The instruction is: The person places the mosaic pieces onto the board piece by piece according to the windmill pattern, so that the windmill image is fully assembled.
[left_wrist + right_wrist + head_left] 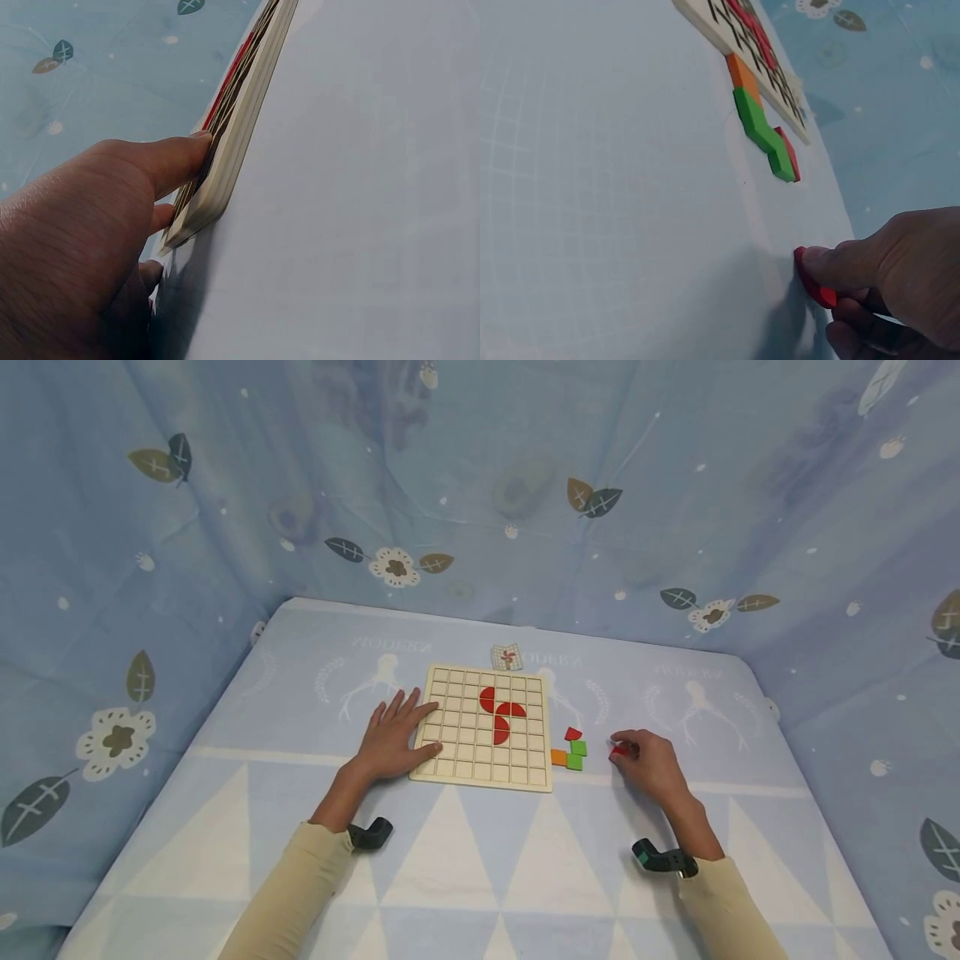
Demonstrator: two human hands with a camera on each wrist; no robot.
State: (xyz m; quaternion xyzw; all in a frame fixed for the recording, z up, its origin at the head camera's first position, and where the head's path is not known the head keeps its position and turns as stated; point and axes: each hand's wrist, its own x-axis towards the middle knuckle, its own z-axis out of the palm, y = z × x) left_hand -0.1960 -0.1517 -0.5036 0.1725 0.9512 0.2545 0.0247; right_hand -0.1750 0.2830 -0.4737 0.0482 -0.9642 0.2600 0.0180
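Observation:
A pale wooden grid board point(453, 735) lies on the table, with several red curved pieces point(502, 729) in its cells forming a pinwheel-like shape. My left hand point(386, 745) rests on the board's left edge, fingers spread, thumb touching the near part of that side. To the right of the board, my right hand point(651, 767) pinches a red rounded piece point(810, 279) between thumb and fingers, at the tabletop. Between that hand and the board lie an orange square point(558, 757), two green squares point(578, 747) and a loose red quarter-round piece point(573, 734).
Behind the board lies a small pattern card point(507, 657) with a red figure on a grid. A patterned cloth point(465, 893) covers the table, and blue floral curtains point(480, 510) hang at the back and sides.

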